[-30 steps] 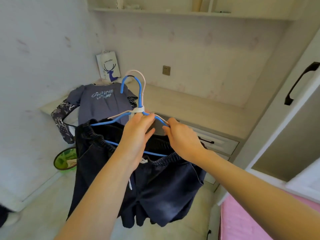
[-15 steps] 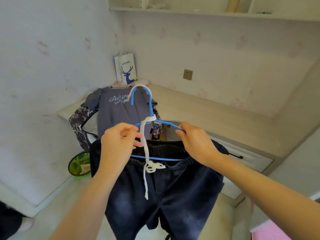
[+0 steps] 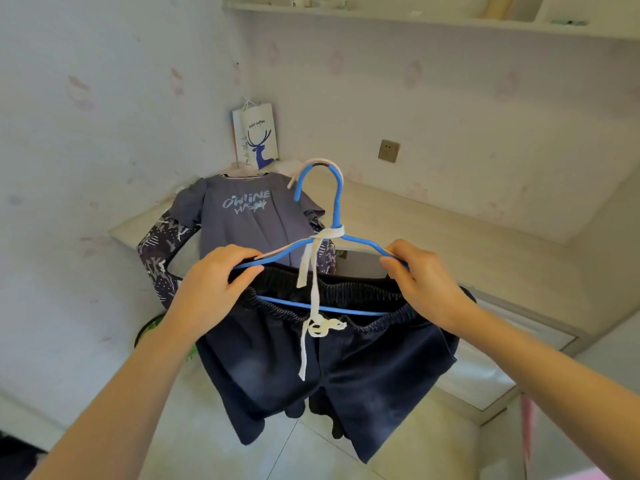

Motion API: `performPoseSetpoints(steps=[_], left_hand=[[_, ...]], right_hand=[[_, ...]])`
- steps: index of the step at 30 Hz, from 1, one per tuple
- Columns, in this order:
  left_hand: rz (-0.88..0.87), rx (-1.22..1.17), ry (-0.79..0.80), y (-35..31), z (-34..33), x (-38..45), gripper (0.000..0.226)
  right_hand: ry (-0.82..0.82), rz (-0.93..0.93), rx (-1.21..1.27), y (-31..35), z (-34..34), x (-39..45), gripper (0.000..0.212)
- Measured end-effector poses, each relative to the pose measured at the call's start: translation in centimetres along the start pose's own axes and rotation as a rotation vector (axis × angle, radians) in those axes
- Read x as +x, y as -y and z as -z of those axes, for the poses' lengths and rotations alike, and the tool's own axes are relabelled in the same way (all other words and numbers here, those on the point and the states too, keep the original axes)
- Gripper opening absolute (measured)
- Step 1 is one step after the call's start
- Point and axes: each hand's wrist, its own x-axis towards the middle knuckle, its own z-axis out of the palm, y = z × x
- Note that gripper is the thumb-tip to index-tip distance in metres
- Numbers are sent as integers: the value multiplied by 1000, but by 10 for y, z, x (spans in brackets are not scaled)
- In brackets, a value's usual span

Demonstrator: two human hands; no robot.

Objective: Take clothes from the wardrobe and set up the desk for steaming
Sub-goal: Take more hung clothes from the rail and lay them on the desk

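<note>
A blue hanger (image 3: 336,216) carries dark navy shorts (image 3: 332,362) with a white drawstring (image 3: 313,306) wound round its neck. My left hand (image 3: 211,289) grips the hanger's left shoulder, and my right hand (image 3: 422,282) grips its right shoulder, both held in front of me above the floor. Behind the hanger, a grey printed T-shirt (image 3: 242,216) with patterned sleeves lies draped over the left end of the pale desk (image 3: 450,237).
A white paper bag with a blue deer (image 3: 258,136) leans in the desk's corner. A wall socket (image 3: 388,151) sits above the desk, drawers (image 3: 502,344) below it. A green basin (image 3: 149,332) stands on the floor at left. A shelf (image 3: 415,15) runs overhead.
My hands have slid apart along the hanger's shoulders. The shorts now face me with the drawstring hanging down. The view has swung left, and the wardrobe door has left the frame.
</note>
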Motion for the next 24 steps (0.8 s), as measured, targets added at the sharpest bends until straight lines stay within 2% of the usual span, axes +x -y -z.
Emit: performPoseSetpoints(steps=[2,5,9,12,16,18,19,21,24], left_hand=[[-26,-40,-53,7,0,8,30],[58,-89,-70,20,0,27,48],[68,26,-43,29,-13,57,28],[44,54,-155,37,-27,84,26],[84,95,-297,50,-45,124,21],[106,117,-329,54,-49,141,22],[114,126,-335,56,-50,149,23],[126,145,-335,64,-50,163,18],[155,166,-334,78,-51,179,8]], right_hand=[[1,10,21,-7,0,11,18],[3,17,47,-18,0,32,21],[19,22,78,-34,-4,66,26],[50,33,56,-52,-5,102,25],[61,117,-177,-81,-6,157,29],[52,164,-217,-95,-7,178,22],[60,175,-186,-105,-8,186,15],[92,181,-80,-125,-8,196,23],[136,103,117,-155,-7,206,23]])
